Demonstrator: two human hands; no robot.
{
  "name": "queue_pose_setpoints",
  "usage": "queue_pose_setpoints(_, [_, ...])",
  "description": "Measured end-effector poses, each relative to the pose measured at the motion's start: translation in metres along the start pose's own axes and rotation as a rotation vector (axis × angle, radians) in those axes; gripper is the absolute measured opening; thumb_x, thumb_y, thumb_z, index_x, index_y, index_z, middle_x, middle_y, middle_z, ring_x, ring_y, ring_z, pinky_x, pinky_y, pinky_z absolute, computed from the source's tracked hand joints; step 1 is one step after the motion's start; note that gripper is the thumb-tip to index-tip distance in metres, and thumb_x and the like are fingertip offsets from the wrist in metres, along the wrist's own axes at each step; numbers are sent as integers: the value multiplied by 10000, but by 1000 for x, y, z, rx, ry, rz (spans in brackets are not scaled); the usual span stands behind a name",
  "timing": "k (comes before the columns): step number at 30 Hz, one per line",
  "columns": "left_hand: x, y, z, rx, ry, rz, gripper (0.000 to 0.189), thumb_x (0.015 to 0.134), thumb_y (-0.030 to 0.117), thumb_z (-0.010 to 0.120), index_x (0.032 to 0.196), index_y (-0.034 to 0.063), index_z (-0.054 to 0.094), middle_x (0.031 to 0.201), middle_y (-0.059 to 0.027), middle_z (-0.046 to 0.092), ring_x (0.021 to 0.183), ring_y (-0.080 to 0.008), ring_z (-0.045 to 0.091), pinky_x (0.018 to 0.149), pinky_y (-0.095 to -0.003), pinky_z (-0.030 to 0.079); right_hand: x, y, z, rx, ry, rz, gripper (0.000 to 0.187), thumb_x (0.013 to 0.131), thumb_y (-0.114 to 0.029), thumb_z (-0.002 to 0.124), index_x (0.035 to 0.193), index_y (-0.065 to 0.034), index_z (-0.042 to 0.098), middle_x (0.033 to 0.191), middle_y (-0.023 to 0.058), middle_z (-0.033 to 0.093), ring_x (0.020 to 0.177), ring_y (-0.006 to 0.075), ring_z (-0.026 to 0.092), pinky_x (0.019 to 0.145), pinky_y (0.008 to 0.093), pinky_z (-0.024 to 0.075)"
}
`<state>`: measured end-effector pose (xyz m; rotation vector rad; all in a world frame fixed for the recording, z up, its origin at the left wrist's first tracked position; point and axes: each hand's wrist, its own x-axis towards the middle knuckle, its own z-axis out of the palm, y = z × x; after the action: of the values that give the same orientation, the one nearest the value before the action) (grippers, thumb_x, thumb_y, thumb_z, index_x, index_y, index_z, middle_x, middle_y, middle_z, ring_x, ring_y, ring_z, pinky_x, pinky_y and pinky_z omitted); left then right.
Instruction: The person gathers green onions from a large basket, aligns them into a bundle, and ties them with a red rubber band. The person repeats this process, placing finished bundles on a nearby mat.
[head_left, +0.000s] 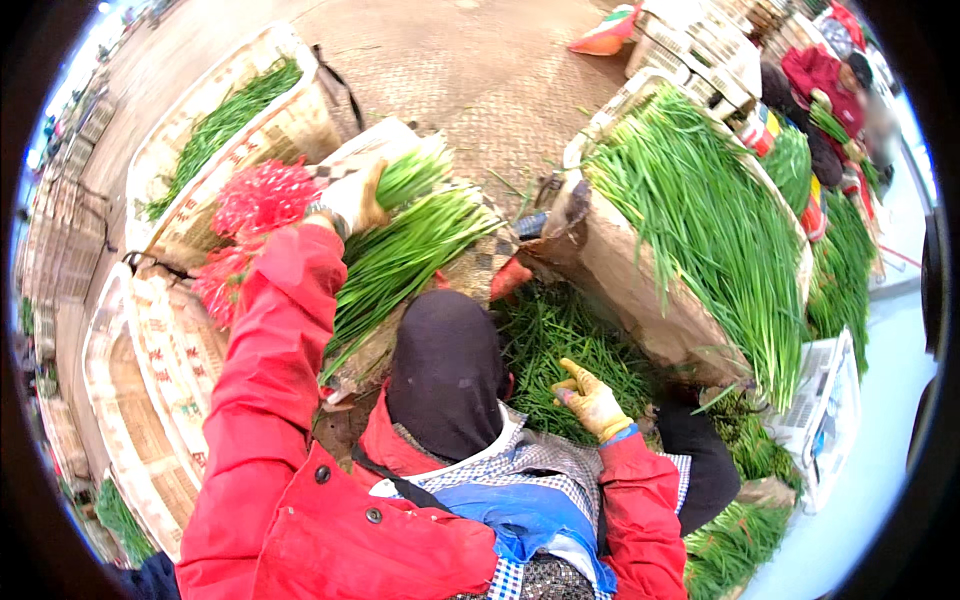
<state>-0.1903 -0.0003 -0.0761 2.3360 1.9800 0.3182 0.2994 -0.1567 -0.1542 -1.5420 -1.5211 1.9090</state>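
My left hand (358, 201), in a pale glove, is closed around a bunch of garlic chives (411, 180) with its pale stem ends up and to the right. Just below it, a larger pile of loose garlic chives (416, 251) lies on a checked, worn support (476, 262). Bundles of red plastic ties (262, 201) sit beside my left wrist. My right hand (592, 401), in a yellowish glove, is over a heap of dark green leaves (574, 341). Its index finger is stretched out, the others are bent, and I see nothing held in it.
A large crate (622, 247), lined with brown material, is piled with long chives (697, 210) to the right. At left stand a plastic crate part-filled with greens (225, 187) and nested crates (150, 405). Another person (829, 112) sits at the upper right holding greens.
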Motion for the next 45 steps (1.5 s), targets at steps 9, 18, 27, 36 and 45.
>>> queue_pose_setpoints(9, [-10,-89,109,-599,-99,64,1025,634,-155,645,1513,39,155,1442,-147,408,1270,-263,440,1086,-352,338,-66,-50,-62,146,254,-335,807,846,-206,730,1506,-159,267,1220,76,571,955,146,555,887,322,469])
queue_pose_setpoints(18, [41,73,-10,-1078,-340,-58,779,787,-43,614,1485,50,279,1364,-136,469,1198,-228,513,1010,-333,415,-253,-9,-337,-365,1277,85,984,779,-537,722,1403,100,305,1193,257,586,1082,322,589,912,353,466])
queue_pose_setpoints(27, [65,334,-30,-1105,-725,359,693,872,-56,580,1486,49,276,1017,4,497,816,-67,469,730,-217,430,-162,-9,-381,-369,1050,440,1252,692,-701,665,1492,30,38,1402,294,416,1318,371,420,1096,380,326])
queue_pose_setpoints(36, [19,439,16,-955,-800,547,710,858,61,696,1473,137,349,1164,-86,595,941,-108,549,878,-277,460,-124,-51,-313,-683,1013,773,1341,627,-589,789,1511,-60,-69,1366,221,489,1212,296,536,1017,387,424])
queue_pose_setpoints(45, [-8,461,16,-1415,-1201,247,903,861,192,720,1528,147,114,1343,-179,490,1084,-197,563,954,-330,448,-176,-50,-342,-578,994,271,822,693,-305,775,1337,36,394,1191,252,600,1110,354,588,964,371,457])
